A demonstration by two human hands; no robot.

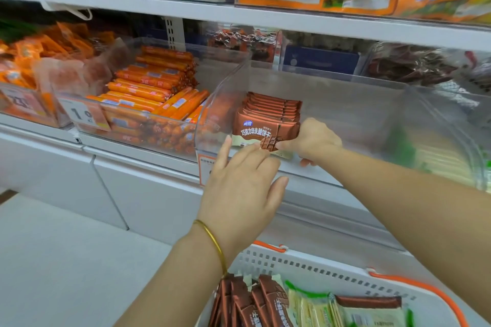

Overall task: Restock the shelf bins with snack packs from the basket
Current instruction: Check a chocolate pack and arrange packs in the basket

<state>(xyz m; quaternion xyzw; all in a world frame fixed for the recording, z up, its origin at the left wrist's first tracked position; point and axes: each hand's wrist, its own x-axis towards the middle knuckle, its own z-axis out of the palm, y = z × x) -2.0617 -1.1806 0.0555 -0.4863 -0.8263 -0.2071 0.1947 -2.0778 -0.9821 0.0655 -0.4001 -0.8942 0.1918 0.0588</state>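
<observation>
Stock: a row of brown foil-wrapped chocolate wafer packs [273, 105] stands on edge at the front-left corner of the clear plastic shelf bin [345, 79]. The rest of that bin is bare. The front pack [261, 131] faces out, its label readable.

Handling, as judged: the packs look light and flat. The film wrapper is probably slick and crinkly and the wafer inside brittle, so no squeezing across the face. They are best held by the short ends or the crimped seams, or steadied with flat fingers. A row standing on edge with nothing behind it is likely to topple backward.

Left hand [239, 186]: reaches up from below with the wrist straight, a thin gold bangle [212, 240] on it. Grip open, fingers straight, the fingertips meeting the front pack's lower edge.

Right hand [314, 140]: comes in from the right with the forearm nearly level and the back of the hand up. The thumb lies on the front pack's lower right corner and the other fingers are curled under. I cannot tell whether this grip holds the pack or the bin's front wall.

Supply: the white perforated plastic basket with orange handles [305, 264] sits below the hands. It holds more brown packs [252, 302] beside green-and-cream packs [313, 308].
</observation>
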